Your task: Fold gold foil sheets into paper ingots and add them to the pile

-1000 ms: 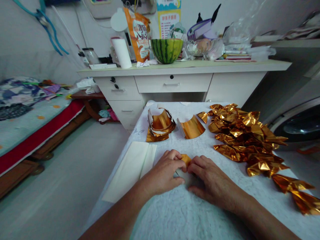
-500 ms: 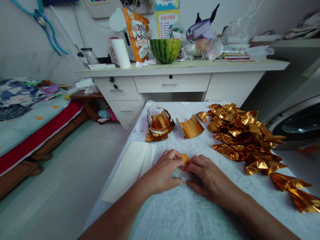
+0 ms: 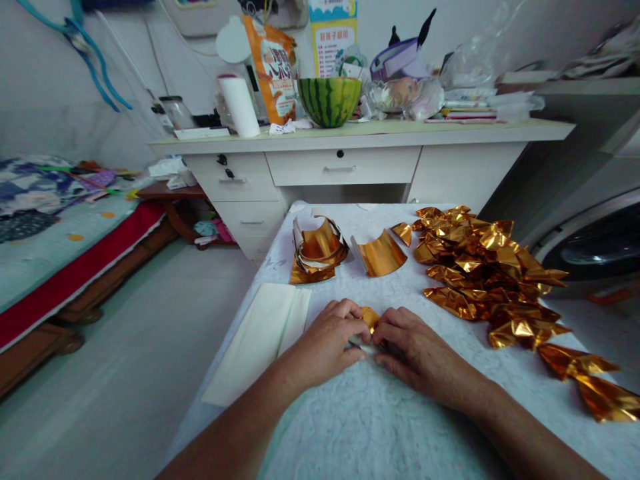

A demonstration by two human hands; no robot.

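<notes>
At the left of the near white-clothed table (image 3: 350, 427) lay flat off-white paper sheets (image 3: 250, 340); beyond them sat a curled stack of shiny gold foil sheets (image 3: 319, 245), apparently unworked. The left hand (image 3: 327, 343) had its fingers drawn narrow, pinching a small gold-faced, pale-backed foil piece (image 3: 370, 319) at centre, which I judged part-folded. Behind it stood a single curved gold sheet (image 3: 383, 257). The right hand (image 3: 423, 357) had its fingers bent close on the piece's right edge. On the far right spread a heap of creased gold foil shapes (image 3: 470, 263), seemingly the finished ones.

Over on the far desk, an upright orange pouch (image 3: 274, 70) bore large white Chinese characters I couldn't read surely; right of it, a blue-and-yellow poster's (image 3: 327, 48) red heading seemed to begin 好孩子, its smaller lines illegible.
</notes>
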